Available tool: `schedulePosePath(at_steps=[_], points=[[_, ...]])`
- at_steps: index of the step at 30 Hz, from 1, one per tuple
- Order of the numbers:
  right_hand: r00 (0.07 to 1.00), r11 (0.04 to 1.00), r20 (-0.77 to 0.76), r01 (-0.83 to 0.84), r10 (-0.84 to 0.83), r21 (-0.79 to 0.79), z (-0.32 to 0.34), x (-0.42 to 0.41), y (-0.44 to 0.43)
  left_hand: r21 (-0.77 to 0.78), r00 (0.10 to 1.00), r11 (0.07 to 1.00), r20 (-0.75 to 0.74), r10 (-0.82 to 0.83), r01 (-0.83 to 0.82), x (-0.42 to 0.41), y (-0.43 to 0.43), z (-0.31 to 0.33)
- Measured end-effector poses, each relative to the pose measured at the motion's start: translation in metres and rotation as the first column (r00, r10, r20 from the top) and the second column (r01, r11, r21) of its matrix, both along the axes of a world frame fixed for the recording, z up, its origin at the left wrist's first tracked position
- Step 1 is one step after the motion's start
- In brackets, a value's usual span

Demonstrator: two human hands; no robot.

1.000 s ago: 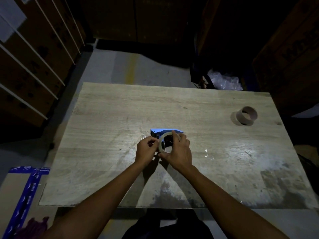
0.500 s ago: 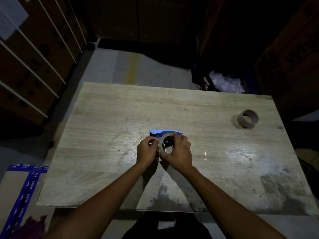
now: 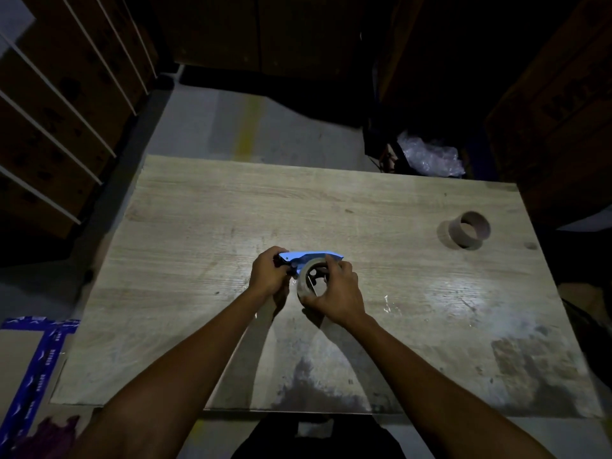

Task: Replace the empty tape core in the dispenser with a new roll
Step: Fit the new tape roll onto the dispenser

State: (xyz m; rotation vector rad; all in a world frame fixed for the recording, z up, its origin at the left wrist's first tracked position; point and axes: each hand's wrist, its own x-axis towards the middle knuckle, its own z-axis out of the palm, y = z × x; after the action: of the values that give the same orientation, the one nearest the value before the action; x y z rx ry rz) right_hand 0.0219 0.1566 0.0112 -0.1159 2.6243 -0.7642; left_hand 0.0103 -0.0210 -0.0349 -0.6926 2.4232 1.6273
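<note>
A blue tape dispenser (image 3: pixel 309 256) sits at the middle of the wooden table (image 3: pixel 198 226). A roll of clear tape (image 3: pixel 303 283) stands on edge against its near side, over the dispenser's hub. My right hand (image 3: pixel 337 291) wraps around the roll from the right. My left hand (image 3: pixel 268 271) pinches the dispenser's left end. The empty brown cardboard core (image 3: pixel 468 230) stands alone at the table's far right, away from both hands.
Cardboard boxes (image 3: pixel 49 111) are stacked to the left, and more stand at the right (image 3: pixel 559 104). A crumpled plastic bag (image 3: pixel 430 157) lies past the table's far edge. A box with blue tape (image 3: pixel 36 356) sits on the floor at lower left.
My left hand has shifted up along the dispenser's left end. My right hand has turned slightly around the roll. The core has not moved.
</note>
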Motion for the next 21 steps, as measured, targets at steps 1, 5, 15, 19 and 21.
schedulePosePath(at_steps=[1, 5, 15, 19, 21], points=[[1.0, 1.0, 0.016, 0.007, -0.006, -0.021, -0.001, -0.004, 0.003, 0.007, 1.0, 1.0, 0.003, -0.02, 0.02, -0.001, -0.002, -0.001], [0.996, 0.995, 0.089, 0.01, -0.002, -0.096, 0.0, -0.018, 0.015, 0.074, 0.998, 0.996, -0.019, -0.057, 0.058, -0.005, -0.007, 0.008], [0.958, 0.88, 0.286, 0.159, -0.028, -0.448, 0.028, -0.039, 0.027, 0.423, 0.999, 0.905, 0.015, 0.051, -0.053, -0.025, -0.008, 0.043], [0.872, 0.775, 0.483, 0.359, -0.079, -0.521, 0.043, -0.037, 0.023, 0.521, 0.987, 0.84, 0.032, 0.158, -0.151, -0.028, 0.001, 0.056], [0.814, 0.708, 0.575, 0.454, -0.083, -0.541, 0.046, -0.035, 0.018, 0.561, 0.976, 0.801, 0.078, 0.202, -0.21, -0.029, 0.006, 0.059]])
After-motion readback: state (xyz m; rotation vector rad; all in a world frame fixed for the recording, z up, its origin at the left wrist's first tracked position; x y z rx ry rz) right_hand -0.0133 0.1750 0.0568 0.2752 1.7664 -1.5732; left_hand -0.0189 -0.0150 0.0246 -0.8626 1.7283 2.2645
